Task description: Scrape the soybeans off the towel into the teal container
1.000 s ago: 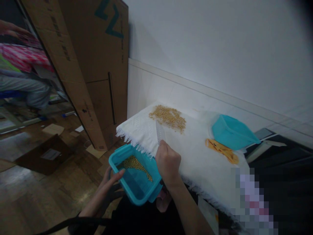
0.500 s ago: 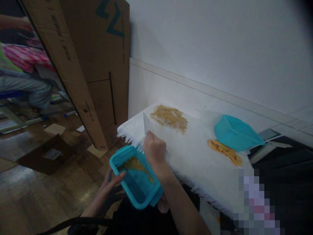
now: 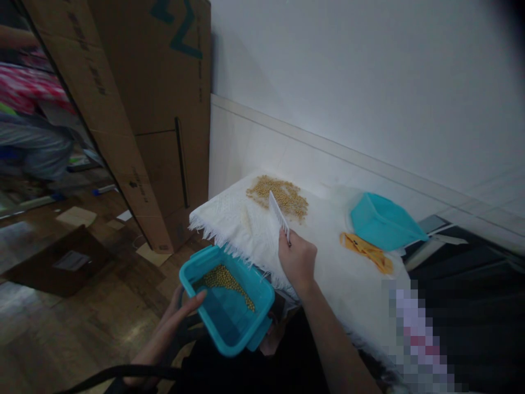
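Note:
My left hand [image 3: 183, 313] grips the near left side of a teal plastic container [image 3: 227, 346], thumb over its rim. Yellow soybeans [image 3: 223, 278] lie heaped toward the container's far side, which sits just below the fringed edge of a white cloth [image 3: 229, 210]. My right hand [image 3: 298, 259] is closed around the near end of a white comb [image 3: 279, 211]. Above the cloth, the comb points away from me, its far tip at a spread pile of soybeans [image 3: 283, 191]. Whether the tip touches them I cannot tell.
On the cloth's right lie a second teal container [image 3: 381, 221] and a folded orange cloth [image 3: 367, 253]. A tall cardboard box [image 3: 159, 137] stands left of the table, a white wall [image 3: 348, 71] behind it. Flattened cardboard [image 3: 57, 262] lies on the floor; a person's red checked clothing [image 3: 30, 87] shows beyond.
My right hand has moved right, carrying the comb from the cloth's fringed edge above the container to the soybean pile. The left hand keeps hold of the container. The view has shifted slightly.

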### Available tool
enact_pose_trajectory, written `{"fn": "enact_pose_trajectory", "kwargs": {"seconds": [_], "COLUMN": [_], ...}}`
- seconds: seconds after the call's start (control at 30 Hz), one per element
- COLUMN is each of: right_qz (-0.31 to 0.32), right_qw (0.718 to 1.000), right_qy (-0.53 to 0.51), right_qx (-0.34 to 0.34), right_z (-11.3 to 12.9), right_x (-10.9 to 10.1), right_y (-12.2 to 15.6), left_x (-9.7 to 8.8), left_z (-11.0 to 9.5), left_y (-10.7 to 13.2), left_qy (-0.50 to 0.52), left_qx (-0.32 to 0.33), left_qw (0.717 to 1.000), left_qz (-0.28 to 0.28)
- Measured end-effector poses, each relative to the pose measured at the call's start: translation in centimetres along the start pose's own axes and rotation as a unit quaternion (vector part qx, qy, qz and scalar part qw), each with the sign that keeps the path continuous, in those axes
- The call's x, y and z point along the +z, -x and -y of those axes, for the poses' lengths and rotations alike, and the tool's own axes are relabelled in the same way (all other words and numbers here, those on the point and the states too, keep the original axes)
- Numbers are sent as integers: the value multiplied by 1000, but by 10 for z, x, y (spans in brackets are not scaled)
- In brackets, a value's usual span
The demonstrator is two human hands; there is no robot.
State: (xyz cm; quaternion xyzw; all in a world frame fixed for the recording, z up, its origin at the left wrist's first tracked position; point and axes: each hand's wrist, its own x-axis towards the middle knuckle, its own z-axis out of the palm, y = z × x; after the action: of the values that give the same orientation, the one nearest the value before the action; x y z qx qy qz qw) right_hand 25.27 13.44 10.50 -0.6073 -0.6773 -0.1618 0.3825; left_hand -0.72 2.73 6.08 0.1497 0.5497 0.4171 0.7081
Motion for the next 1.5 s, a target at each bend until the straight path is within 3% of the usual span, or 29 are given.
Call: {"fn": "enact_pose_trajectory", "kwargs": {"seconds": [0.23, 0.6, 0.83, 1.03, 1.23, 1.5], "right_qz": [12, 49, 4, 23, 26, 48], "right_qw": [998, 996, 999, 999, 997, 994], "right_qy": [6, -14, -25, -13, -30, -44], "right_qx": [-59, -76, -38, -46, -66, -83], "right_z": [16, 36, 5, -9, 6, 36], "right_x": [13, 37, 14, 12, 27, 47], "right_y": [2, -18, -21, -19, -17, -27], "left_x": [-1, -3, -7, -8, -7, -10], "left_z": [1, 3, 0, 1, 0, 0], "left_y": [0, -3, -3, -4, -1, -5], "left_qy": [-4, 11, 6, -2, 7, -2], "left_qx": [8, 5, 0, -5, 2, 6], "left_qw": [1000, 1000, 1000, 1000, 1000, 1000], "left_qz": [-7, -13, -3, -3, 12, -11]}}
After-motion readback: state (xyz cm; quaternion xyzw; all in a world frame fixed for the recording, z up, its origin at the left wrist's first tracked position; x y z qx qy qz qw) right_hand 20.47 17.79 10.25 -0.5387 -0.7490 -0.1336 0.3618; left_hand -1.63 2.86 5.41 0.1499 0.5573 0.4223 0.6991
